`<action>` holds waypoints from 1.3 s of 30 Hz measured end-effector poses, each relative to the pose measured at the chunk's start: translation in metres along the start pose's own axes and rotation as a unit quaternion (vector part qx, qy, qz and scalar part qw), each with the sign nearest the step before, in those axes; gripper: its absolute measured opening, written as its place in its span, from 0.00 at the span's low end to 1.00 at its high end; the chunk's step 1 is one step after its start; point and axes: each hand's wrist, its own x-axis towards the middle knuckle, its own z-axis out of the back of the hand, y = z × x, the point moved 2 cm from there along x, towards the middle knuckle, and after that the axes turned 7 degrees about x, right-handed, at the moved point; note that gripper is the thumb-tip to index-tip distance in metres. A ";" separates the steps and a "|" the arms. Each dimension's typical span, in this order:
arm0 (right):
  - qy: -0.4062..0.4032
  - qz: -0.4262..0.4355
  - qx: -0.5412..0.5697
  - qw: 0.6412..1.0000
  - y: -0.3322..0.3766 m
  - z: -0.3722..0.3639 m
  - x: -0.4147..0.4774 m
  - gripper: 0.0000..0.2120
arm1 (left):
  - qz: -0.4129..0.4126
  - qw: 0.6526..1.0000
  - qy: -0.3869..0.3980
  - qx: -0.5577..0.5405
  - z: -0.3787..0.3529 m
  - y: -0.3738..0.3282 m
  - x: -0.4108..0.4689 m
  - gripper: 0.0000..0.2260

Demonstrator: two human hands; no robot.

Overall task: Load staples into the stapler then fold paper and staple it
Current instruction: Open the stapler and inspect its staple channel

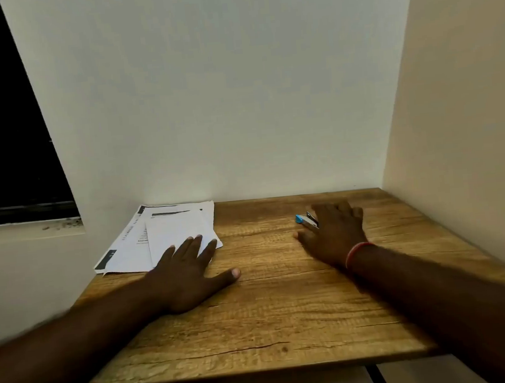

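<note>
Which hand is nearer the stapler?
Right. The right hand covers most of the stapler; the left hand rests flat on the paper stack, well to its left.

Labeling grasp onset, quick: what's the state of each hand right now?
Left hand: open, resting flat on the papers.
Right hand: over the stapler; grip cannot be told.

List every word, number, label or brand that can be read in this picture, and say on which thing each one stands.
Papers: printed lines and dark bars show, but all are too small and blurred to read.
Stapler: no label or brand can be made out.
No other text is visible, so nothing can be quoted.
</note>
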 end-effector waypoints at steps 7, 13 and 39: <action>-0.023 -0.007 0.042 0.999 0.013 -0.021 0.039 0.28 | -0.070 0.959 -0.262 -0.084 0.012 -0.024 0.006 0.49; -0.049 0.104 0.270 0.956 0.061 -0.029 0.026 0.35 | -0.033 0.873 -0.318 -0.368 0.031 -0.071 0.063 0.35; 0.038 0.097 0.532 0.840 0.048 -0.007 0.024 0.11 | -0.075 0.798 -0.284 -0.526 0.032 -0.057 0.067 0.10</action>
